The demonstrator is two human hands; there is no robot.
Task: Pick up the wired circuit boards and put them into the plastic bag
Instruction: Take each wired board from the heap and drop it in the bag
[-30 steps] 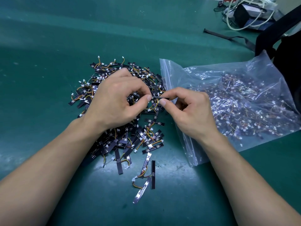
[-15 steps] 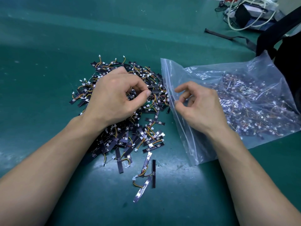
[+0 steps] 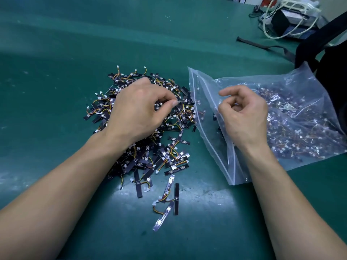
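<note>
Left hand (image 3: 139, 113): thumb and forefinger pinching one circuit board (image 3: 185, 102), pile (image 3: 169, 162) beneath. Right hand (image 3: 244, 117): loosely curled, holding nothing, plastic bag (image 3: 300, 109) beneath.

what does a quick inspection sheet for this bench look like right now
surface: green mat, scuffed, glare near front
job's things: loose pile of wired circuit boards; plastic bag, mouth toward the pile, many boards inside
clutter: black strap
grippers: left hand pinches one board over the pile; right hand empty, loosely curled over the bag
cables: white cable looped over a black box
surroundings: dark bag at far right
</note>
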